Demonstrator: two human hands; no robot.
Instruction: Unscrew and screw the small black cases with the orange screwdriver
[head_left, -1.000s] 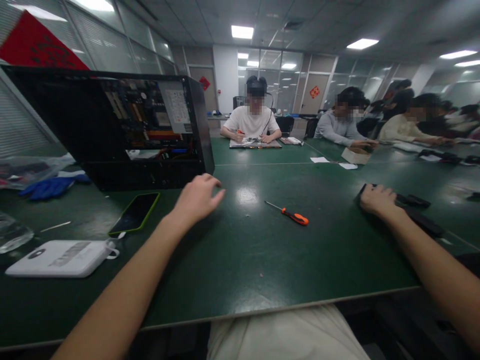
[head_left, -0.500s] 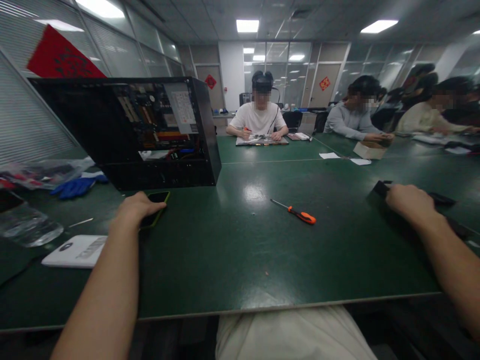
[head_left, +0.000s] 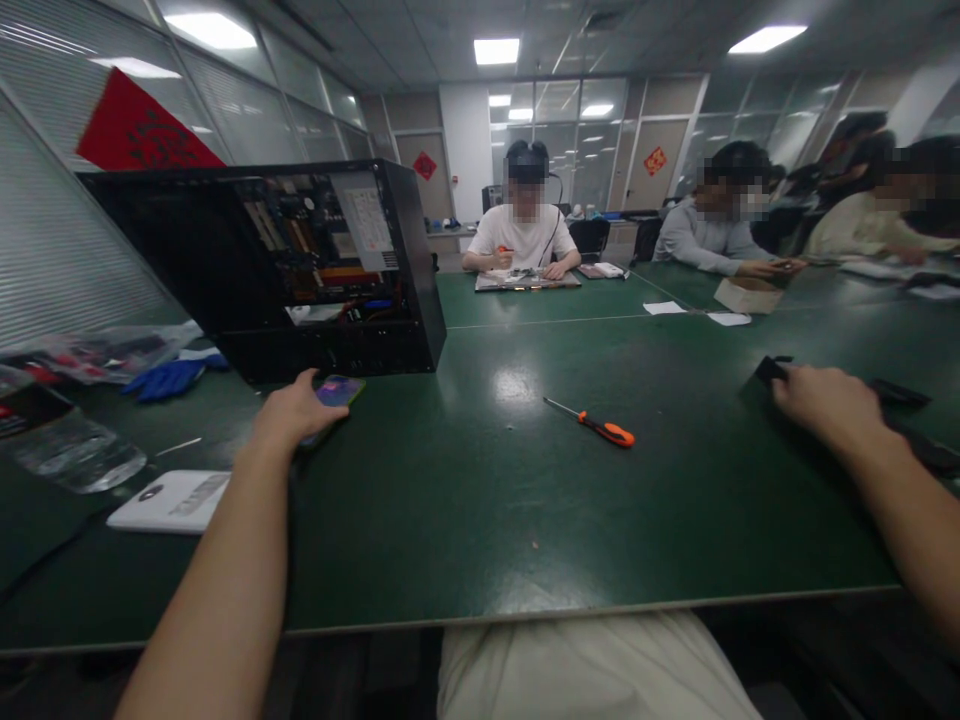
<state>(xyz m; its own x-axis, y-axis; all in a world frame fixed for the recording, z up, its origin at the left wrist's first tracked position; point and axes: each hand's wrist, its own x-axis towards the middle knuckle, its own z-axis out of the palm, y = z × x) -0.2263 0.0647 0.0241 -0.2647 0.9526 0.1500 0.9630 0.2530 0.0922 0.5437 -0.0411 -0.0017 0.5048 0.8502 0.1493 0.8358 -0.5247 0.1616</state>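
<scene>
My left hand [head_left: 300,408] grips a phone [head_left: 341,392] with a lit screen and a green edge, in front of the black computer case [head_left: 337,345]. The case stands open at the back left, its inner parts showing. At the right, my right hand [head_left: 829,400] is closed on a black object [head_left: 772,370] on the green table [head_left: 450,500]; its exact kind cannot be made out. Between my hands lies an orange and black screwdriver [head_left: 607,430], its tip pointing to the back left.
At the left are a white device [head_left: 169,502], a clear bottle [head_left: 82,450], a blue glove [head_left: 165,380] and plastic bags. A person [head_left: 523,230] works across the table. More people sit at the right, near an open carton [head_left: 748,295] and papers.
The phone's screen has lit up, and my left hand and the phone have shifted slightly right and back. My right hand still holds the black object. The view has turned slightly.
</scene>
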